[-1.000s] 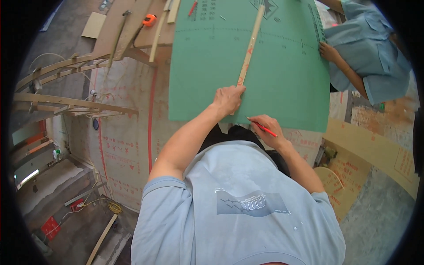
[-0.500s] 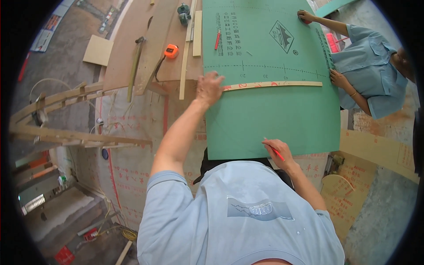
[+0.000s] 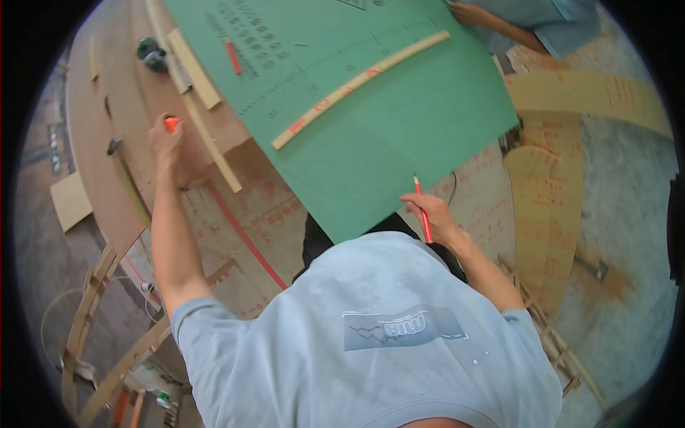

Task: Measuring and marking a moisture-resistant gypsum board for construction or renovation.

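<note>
My left hand (image 3: 166,143) is closed around an orange tape measure (image 3: 172,123) on the brown wooden worktop, left of the green board. Most of the tape measure is hidden by the fingers. In my right hand (image 3: 440,221) is a red pencil (image 3: 426,222), its point upward, beside the near edge of the large green board (image 3: 385,150). A narrow wooden strip (image 3: 339,98) with red marks lies slantwise across that board. Farther off on the board rests a slim red tool (image 3: 233,57), perhaps a marker.
Wooden strips (image 3: 207,135) and a dark green power tool (image 3: 150,55) lie on the worktop (image 3: 128,78). A hammer (image 3: 125,167) is near its left side. At the far right, a co-worker's hand (image 3: 467,14) is at the board's edge. Wooden framing (image 3: 93,299) stands lower left.
My left hand has left the wooden strip's end and moved left onto the tape measure. My right hand still holds the pencil, now pointing more upright. The whole view has turned.
</note>
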Action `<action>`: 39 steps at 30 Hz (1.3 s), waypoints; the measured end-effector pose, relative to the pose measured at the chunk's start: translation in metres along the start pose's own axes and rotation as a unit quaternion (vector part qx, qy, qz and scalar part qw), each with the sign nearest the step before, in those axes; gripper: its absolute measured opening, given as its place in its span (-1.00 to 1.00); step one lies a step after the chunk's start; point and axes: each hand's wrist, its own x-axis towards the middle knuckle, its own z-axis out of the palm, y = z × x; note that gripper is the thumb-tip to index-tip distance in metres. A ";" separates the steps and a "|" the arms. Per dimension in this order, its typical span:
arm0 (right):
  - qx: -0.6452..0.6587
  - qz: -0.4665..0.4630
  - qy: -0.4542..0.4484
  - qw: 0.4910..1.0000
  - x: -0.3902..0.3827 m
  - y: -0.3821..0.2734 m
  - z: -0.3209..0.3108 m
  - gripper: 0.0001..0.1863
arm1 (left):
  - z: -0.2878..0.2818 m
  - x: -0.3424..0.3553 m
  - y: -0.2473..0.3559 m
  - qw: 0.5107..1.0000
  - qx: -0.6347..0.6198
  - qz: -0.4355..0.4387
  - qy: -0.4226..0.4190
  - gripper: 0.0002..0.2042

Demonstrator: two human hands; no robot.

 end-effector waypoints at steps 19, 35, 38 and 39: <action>0.334 0.112 -0.160 0.922 -0.018 0.011 0.013 -0.74 | 0.029 -0.399 0.308 0.802 -0.367 0.027 -0.471 -0.22; 0.160 0.197 0.169 0.952 0.014 0.170 -0.018 -0.74 | 0.040 -0.350 0.176 0.831 -0.110 -0.028 -0.545 -0.79; 0.110 0.189 0.158 0.963 0.016 0.171 -0.016 -0.72 | 0.048 -0.349 0.179 0.810 -0.159 -0.079 -0.559 -0.85; 0.082 0.185 0.158 0.966 0.016 0.165 -0.017 -0.72 | 0.052 -0.350 0.175 0.806 -0.183 -0.072 -0.558 -0.88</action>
